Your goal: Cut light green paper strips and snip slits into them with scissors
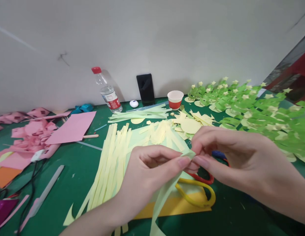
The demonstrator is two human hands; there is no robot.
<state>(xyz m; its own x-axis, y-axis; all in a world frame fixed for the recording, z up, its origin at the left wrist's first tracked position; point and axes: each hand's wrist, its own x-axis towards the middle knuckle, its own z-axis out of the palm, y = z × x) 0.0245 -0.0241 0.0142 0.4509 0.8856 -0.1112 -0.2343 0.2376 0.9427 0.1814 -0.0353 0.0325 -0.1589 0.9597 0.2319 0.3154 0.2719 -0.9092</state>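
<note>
Both of my hands meet over the table and pinch the same pale green paper strip (164, 196). My left hand (152, 173) grips it between thumb and forefinger, and a long tail hangs down below. With its fingertips, my right hand (231, 160) holds the folded end. Under the hands lie scissors with yellow handles (208, 196) and another pair with red handles (204, 178), partly covered. Long pale yellow paper strips (110, 160) are laid out left of my left hand. A yellow-orange sheet (172, 206) sits beneath the scissors.
Several green paper spirals topped with stars (243, 98) crowd the right side. Against the wall stand a bottle (109, 95), a black phone (145, 89) and a paper cup (175, 100). Pink paper pieces (34, 134) and a dark cable (31, 186) occupy the left.
</note>
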